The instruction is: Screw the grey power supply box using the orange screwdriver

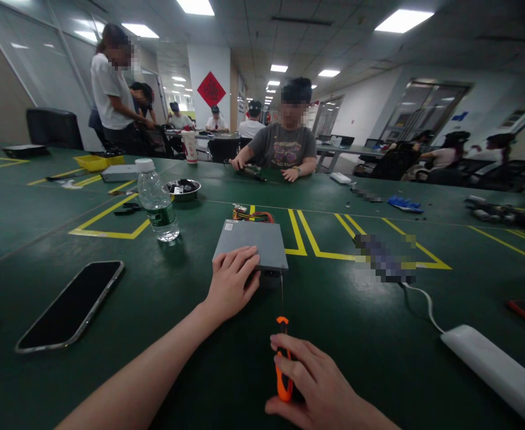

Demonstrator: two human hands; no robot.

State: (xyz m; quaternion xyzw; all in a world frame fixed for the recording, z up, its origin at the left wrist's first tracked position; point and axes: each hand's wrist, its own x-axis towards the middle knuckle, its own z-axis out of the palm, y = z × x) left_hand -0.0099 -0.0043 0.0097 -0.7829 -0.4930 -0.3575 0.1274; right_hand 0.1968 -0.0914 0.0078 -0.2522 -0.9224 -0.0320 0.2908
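A grey metal computer power supply (262, 237) lies on the green table, a bundle of coloured cables (255, 216) at its far side. My left hand (230, 285) grips its near left corner, fingers across the top and thumb down by the near face. In my right hand (318, 379) is a screwdriver (284, 388) with an orange and black handle, held between thumb and fingers. Its thin shaft points away from me and reaches the near right corner of the power supply. Whether the tip sits in a screw I cannot tell.
Left of the power supply stand a water bottle (159, 206) and a metal bowl (184, 190) of small dark parts. A phone (71, 307) lies nearer. To the right are a white power strip (490, 364) and its cable. Across the table sits a person (284, 140).
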